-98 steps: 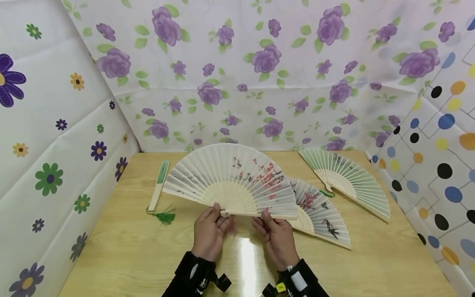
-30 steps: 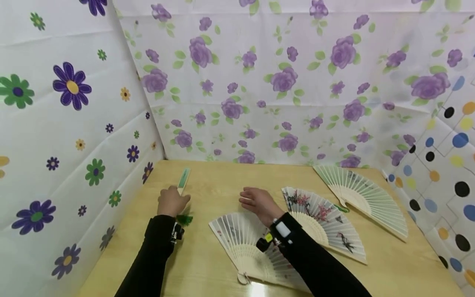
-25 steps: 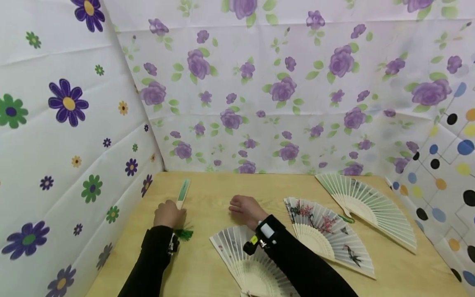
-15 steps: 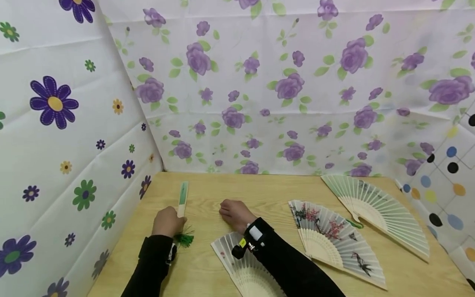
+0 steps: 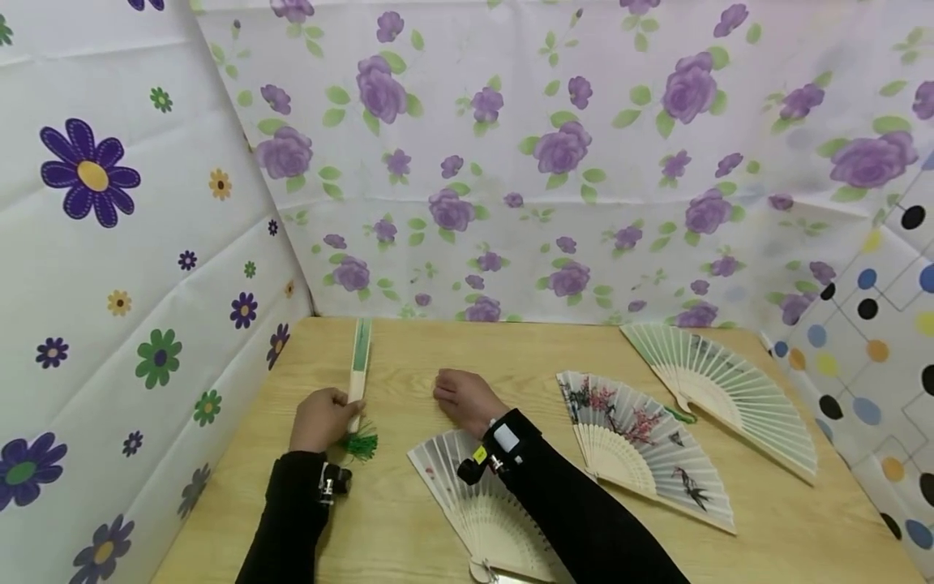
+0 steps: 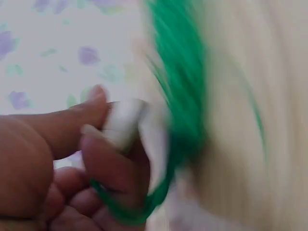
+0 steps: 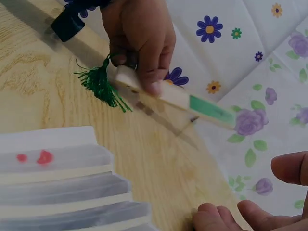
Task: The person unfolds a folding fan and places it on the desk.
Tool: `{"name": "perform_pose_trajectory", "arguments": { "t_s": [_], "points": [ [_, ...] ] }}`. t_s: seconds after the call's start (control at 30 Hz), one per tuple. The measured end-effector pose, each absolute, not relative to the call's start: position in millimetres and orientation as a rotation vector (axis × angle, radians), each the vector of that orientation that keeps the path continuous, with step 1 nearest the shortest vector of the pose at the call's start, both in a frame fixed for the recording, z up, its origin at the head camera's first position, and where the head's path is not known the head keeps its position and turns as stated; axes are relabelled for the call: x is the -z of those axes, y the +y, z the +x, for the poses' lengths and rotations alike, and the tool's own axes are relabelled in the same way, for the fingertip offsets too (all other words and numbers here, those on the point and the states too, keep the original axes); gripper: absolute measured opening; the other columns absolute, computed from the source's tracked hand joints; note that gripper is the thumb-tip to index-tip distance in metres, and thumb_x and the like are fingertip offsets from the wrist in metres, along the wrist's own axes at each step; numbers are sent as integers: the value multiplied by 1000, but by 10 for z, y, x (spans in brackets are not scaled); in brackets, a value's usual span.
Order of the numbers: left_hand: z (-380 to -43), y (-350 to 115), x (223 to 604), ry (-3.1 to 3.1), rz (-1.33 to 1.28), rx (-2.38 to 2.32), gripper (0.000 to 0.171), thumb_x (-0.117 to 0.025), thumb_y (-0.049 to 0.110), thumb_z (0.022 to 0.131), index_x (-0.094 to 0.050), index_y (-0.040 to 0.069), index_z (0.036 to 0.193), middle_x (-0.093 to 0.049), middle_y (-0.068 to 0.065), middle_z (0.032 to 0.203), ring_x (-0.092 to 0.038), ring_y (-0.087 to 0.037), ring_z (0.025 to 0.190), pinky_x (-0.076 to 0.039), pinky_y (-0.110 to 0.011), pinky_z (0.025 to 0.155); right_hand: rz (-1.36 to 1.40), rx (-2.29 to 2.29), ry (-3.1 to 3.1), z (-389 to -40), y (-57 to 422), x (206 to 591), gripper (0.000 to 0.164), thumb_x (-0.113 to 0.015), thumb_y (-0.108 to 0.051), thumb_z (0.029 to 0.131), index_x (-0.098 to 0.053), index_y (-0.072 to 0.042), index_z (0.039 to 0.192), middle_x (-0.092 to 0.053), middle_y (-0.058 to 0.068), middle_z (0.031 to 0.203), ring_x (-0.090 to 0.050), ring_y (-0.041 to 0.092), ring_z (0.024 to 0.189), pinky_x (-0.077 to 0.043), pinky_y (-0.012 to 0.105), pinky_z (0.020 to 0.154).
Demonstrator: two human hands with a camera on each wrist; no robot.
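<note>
My left hand [image 5: 321, 418] pinches the lower end of a folded hand fan [image 5: 360, 349], pale ribs with a green strip at its far end. A green tassel [image 5: 361, 444] hangs from that end and fills much of the left wrist view. In the right wrist view the fan [image 7: 175, 97] is tilted above the wooden table, its shadow below it. My right hand [image 5: 470, 401] holds nothing; its fingers are loosely bent, to the right of the folded fan. Under the right forearm, partly hidden, lies an unfolded white-grey fan [image 5: 485, 519].
Two more unfolded fans lie on the table [image 5: 409, 349] to the right: one with pink blossoms and a bird [image 5: 642, 446], and a green one [image 5: 730, 389] behind it. Flowered cloth [image 5: 452, 146] stands along the back edge; patterned cloths close off both sides.
Both hands held the unfolded white-grey fan at first; it now lies on the table. The left hand has taken the folded fan and raised it; the right hand has moved slightly left.
</note>
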State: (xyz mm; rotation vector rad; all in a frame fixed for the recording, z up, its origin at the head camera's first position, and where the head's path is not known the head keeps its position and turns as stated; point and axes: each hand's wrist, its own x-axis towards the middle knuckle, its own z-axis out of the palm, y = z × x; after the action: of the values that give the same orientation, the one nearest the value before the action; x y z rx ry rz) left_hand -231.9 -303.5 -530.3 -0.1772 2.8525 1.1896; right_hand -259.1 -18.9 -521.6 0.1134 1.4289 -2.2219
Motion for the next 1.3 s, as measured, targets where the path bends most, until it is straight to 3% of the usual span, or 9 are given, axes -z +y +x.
{"name": "perform_pose_trajectory", "arguments": {
  "t_s": [0.07,0.17,0.37,0.5,0.57,0.83,0.97,1.1,1.3],
  "points": [
    [-2194,-2797,5080,2750,-196,-1378,31,-74,28,113,-75,-3,113,-73,-13,90,-62,-20,75,-50,-32,67,48,2175,1460,-2587,-147,5177,42,-49,-15,124,-44,0,162,-61,23,147,-59,31,144,-45,34,126],
    [-2109,-2408,4939,2619,-151,-1638,30,-72,25,115,-75,-3,127,-80,-16,105,-65,-16,82,-53,-29,72,-109,2052,1590,-2537,-71,5092,58,-51,-25,124,-36,-1,175,-42,27,179,-44,44,167,-45,51,139],
    [-2071,-1816,4886,2306,-14,-1978,25,-71,19,115,-79,0,130,-85,-18,113,-76,-11,81,-62,-26,70,-256,1911,1974,-2384,79,4938,43,-54,-37,123,-72,-3,142,-74,20,143,-76,31,132,-66,52,115],
    [-2010,-1601,4970,2169,-37,-2055,28,-72,9,113,-77,-1,138,-85,-21,118,-82,-16,88,-72,-31,78,-169,1979,2053,-2282,217,4972,37,-55,-31,123,-76,-2,114,-80,14,120,-79,16,110,-71,46,105],
    [-1985,-1520,5000,2144,-20,-2058,28,-72,5,111,-77,-4,137,-84,-23,119,-83,-18,92,-74,-34,85,-131,2036,2040,-2244,281,5000,36,-55,-29,123,-75,-2,110,-80,13,115,-79,14,105,-72,43,101],
    [-2006,-1226,5002,2077,46,-2051,23,-66,-2,112,-77,-10,131,-82,-30,113,-82,-12,86,-73,-26,81,-105,2143,2043,-2203,538,5106,48,-52,-35,124,-77,3,138,-83,12,115,-80,11,100,-72,31,87],
    [-2006,-1177,5050,2042,66,-2060,22,-63,-4,113,-76,-11,130,-82,-25,105,-79,-11,85,-72,-26,80,-155,2147,2098,-2204,577,5126,46,-54,-34,123,-78,4,136,-82,19,120,-78,11,100,-73,35,91],
    [-1973,-1141,5126,1987,58,-2062,19,-60,-1,116,-74,-11,125,-77,-10,93,-73,-11,83,-68,-24,77,-94,2172,2119,-2177,561,5160,40,-59,-28,122,-80,4,132,-82,19,121,-79,10,99,-73,34,90],
    [-1930,-1120,5214,1894,87,-2061,25,-54,1,119,-67,-13,136,-73,-7,102,-73,-10,89,-68,-23,80,-12,2205,2122,-2084,528,5192,39,-59,-25,121,-80,7,131,-80,21,119,-77,12,100,-72,35,90]
  ]
}}
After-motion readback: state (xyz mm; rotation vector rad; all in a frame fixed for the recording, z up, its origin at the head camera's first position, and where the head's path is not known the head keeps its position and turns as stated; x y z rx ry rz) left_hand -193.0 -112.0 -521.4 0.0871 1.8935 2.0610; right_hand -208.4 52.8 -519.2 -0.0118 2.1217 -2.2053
